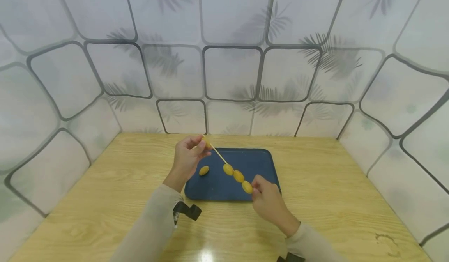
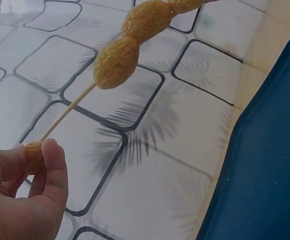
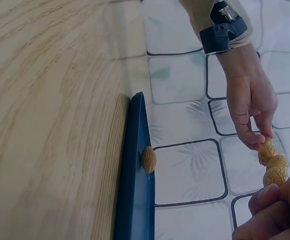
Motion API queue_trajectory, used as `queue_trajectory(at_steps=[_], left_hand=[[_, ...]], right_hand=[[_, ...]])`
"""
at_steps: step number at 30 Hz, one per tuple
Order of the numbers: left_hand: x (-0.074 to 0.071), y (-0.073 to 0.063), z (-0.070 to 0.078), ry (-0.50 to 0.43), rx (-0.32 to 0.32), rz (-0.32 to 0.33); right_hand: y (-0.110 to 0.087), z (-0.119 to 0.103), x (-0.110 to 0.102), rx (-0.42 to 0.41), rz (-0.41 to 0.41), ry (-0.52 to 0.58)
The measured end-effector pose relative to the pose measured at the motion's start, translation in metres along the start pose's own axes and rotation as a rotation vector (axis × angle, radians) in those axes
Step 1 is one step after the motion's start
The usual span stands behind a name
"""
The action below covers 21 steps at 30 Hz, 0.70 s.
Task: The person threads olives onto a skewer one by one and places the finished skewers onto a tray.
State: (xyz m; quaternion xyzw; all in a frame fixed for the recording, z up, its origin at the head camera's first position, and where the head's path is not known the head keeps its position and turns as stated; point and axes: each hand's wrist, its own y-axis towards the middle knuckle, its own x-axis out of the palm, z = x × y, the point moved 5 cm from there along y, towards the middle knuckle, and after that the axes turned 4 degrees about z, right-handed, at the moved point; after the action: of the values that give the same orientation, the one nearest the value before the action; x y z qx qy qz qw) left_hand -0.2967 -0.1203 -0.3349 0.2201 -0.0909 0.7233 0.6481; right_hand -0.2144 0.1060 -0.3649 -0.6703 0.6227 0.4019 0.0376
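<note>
Above the blue tray (image 1: 217,190), found skewer (image 1: 219,154) held raised between both hands, bearing three yellow oval pieces (image 1: 239,176) touching one another at the near end. Noted left hand (image 1: 186,158) pinching a fourth piece (image 1: 207,142) between thumb and fingers at the skewer's far end. Noted right hand (image 1: 268,199) gripping the near end, just beside the lowest piece; unable to see the skewer's butt within that grip.

Judged step in hand: threading the fourth piece. Judged to call next for sliding that piece along the bare shaft to meet the other three, with a steady counter-hold at the near end and light finger pressure to avoid splitting. Unable to confirm full passage of the tip through the fourth piece.

As to direction, recorded long axis running diagonally in the head view, from far left down to near right; judged tip end to be pointing leftward and away from the camera. Recorded strung pieces lying roughly end to end along that line. Unable to fix degree of tilt. Also noted loose piece (image 1: 204,170) on the tray's left side, untouched by either hand
</note>
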Motion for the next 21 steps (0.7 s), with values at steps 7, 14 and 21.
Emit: queue_trajectory(at_steps=[7,14,21], left_hand=[[0.004,-0.005,-0.004,0.01,-0.062,-0.019],[0.003,-0.007,-0.006,0.056,-0.062,-0.018],[0.007,-0.009,-0.011,0.025,-0.079,-0.013]], right_hand=[[0.007,-0.004,0.004,0.024,0.013,-0.014],[0.015,-0.005,0.007,0.058,0.022,0.006],[0.022,-0.004,0.009,0.088,0.021,0.005]])
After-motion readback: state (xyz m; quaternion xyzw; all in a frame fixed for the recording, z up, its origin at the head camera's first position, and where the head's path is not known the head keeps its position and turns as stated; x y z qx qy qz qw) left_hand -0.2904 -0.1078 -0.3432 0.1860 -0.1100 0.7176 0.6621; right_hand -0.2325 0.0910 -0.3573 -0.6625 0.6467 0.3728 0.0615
